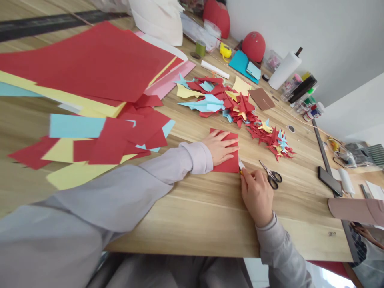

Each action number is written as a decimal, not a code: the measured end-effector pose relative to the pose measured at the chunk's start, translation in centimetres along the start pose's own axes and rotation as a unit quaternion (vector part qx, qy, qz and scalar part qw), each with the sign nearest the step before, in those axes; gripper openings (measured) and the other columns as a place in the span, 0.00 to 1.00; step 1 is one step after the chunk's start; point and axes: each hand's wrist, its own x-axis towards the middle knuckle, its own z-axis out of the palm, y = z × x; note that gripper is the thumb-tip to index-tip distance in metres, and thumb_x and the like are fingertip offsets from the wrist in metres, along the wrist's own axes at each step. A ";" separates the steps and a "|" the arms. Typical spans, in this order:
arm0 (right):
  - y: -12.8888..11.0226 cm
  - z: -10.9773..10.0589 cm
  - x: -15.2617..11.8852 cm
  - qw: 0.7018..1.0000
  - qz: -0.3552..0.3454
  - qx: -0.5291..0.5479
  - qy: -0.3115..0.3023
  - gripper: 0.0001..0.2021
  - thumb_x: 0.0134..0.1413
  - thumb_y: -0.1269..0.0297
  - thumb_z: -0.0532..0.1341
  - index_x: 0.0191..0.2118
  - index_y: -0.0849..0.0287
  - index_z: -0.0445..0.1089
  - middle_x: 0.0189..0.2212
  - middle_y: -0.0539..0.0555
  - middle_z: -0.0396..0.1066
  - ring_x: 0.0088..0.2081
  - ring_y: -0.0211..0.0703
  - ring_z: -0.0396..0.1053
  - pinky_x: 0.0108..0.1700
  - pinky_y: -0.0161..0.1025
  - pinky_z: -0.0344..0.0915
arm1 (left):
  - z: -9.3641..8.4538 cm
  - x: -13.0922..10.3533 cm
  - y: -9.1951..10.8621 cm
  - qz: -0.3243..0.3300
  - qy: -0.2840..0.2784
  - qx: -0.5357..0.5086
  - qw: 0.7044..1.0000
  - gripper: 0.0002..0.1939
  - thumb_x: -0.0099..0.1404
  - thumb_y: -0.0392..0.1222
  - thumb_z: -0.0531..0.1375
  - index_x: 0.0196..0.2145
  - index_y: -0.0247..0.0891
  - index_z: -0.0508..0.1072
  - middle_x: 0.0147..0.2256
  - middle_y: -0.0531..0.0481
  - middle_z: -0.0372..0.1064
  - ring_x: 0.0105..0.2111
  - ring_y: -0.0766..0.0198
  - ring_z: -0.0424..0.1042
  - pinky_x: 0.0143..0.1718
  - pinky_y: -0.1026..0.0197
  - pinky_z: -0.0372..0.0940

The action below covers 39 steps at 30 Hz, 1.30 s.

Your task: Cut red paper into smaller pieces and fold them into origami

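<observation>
My left hand (221, 149) lies flat with fingers spread on a red sheet of paper (226, 165), pressing it against the wooden table. At the sheet's right edge, my right hand (257, 196) is closed around a utility knife (241, 165). The knife's pale blade shows at the paper's edge, along with a bit of yellow; most of its handle is hidden in my fist. Just right of that hand lies a pair of black-handled scissors (271, 175). Beyond both hands spreads a pile of folded red, blue and yellow paper pieces (231, 100).
Large red sheets (99, 64) are stacked at the left, with loose cut pieces (111, 140) before them. A paper roll (285, 70), yellow tape measure (225, 51) and red ball (253, 46) stand at the back. Rightward lie a phone (329, 181) and pink cylinder (357, 211); another person's arm (367, 233) shows.
</observation>
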 end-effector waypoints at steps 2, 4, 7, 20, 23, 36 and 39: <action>-0.1 0.0 0.1 1.000 0.001 -0.005 0.003 0.12 0.64 0.65 0.55 0.46 0.56 0.75 0.28 0.54 0.65 0.32 0.41 0.63 0.31 0.37 0.54 | 0.1 0.0 0.0 -0.002 0.004 -0.002 1.000 0.22 0.71 0.50 0.50 0.60 0.52 0.66 0.63 0.51 0.59 0.63 0.42 0.53 0.59 0.37 0.49; -0.1 0.1 0.2 1.000 0.002 -0.008 0.005 0.12 0.65 0.65 0.55 0.46 0.56 0.75 0.27 0.54 0.64 0.31 0.41 0.62 0.30 0.37 0.53 | 0.2 0.0 0.0 -0.003 0.005 -0.003 1.000 0.22 0.70 0.51 0.50 0.60 0.52 0.66 0.63 0.51 0.59 0.63 0.42 0.53 0.59 0.37 0.49; -0.1 0.2 0.3 1.000 0.000 -0.011 0.008 0.12 0.65 0.65 0.55 0.46 0.56 0.75 0.27 0.53 0.64 0.31 0.41 0.61 0.30 0.36 0.53 | 0.2 0.1 0.0 -0.003 -0.001 -0.001 1.000 0.22 0.70 0.51 0.50 0.60 0.52 0.66 0.63 0.51 0.59 0.63 0.42 0.53 0.60 0.38 0.48; 0.1 0.5 0.6 1.000 0.002 -0.014 -0.002 0.12 0.64 0.64 0.56 0.48 0.55 0.75 0.28 0.53 0.64 0.32 0.41 0.61 0.31 0.36 0.53 | 0.3 0.2 -0.1 0.000 -0.003 -0.001 1.000 0.22 0.71 0.51 0.50 0.59 0.52 0.67 0.63 0.51 0.59 0.63 0.41 0.53 0.59 0.37 0.48; 0.1 0.5 0.7 1.000 0.003 -0.016 0.001 0.12 0.64 0.65 0.56 0.48 0.55 0.75 0.28 0.53 0.64 0.32 0.41 0.61 0.31 0.36 0.53 | 0.3 0.2 0.0 0.002 -0.002 0.000 1.000 0.22 0.71 0.51 0.50 0.59 0.51 0.67 0.63 0.50 0.59 0.63 0.41 0.53 0.59 0.37 0.49; -0.1 0.4 1.2 1.000 0.006 -0.030 -0.005 0.11 0.64 0.66 0.57 0.47 0.55 0.75 0.29 0.53 0.65 0.31 0.41 0.62 0.30 0.38 0.52 | 0.3 0.2 0.1 -0.003 -0.004 0.000 1.000 0.22 0.71 0.51 0.49 0.59 0.51 0.67 0.63 0.51 0.60 0.62 0.40 0.53 0.58 0.38 0.48; -0.1 0.4 1.3 0.999 0.010 -0.033 -0.009 0.11 0.63 0.66 0.58 0.48 0.55 0.75 0.29 0.53 0.66 0.31 0.41 0.62 0.31 0.37 0.52 | 0.2 0.2 0.1 -0.003 -0.004 0.001 1.000 0.22 0.71 0.51 0.49 0.59 0.51 0.67 0.63 0.51 0.60 0.62 0.40 0.53 0.58 0.38 0.48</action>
